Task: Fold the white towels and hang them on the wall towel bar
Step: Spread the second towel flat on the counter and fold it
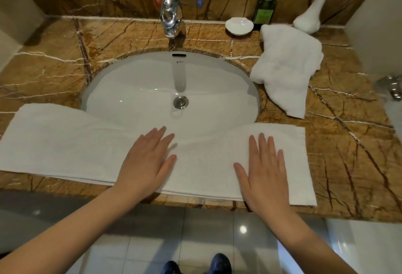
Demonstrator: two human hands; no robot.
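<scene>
White on brown marble: both palms pressing flat.
One long white folded towel [65,143] lies along the front edge of the brown veined marble tabletop [348,143], its middle sagging over the white oval sink [152,82]. The left hand [145,160] and right hand [264,171] rest on it, fingers [263,143] straight, gripping nothing. A crumpled white towel [287,63] sits towards the right back corner, near what may be a blurred metal fitting [391,86].
</scene>
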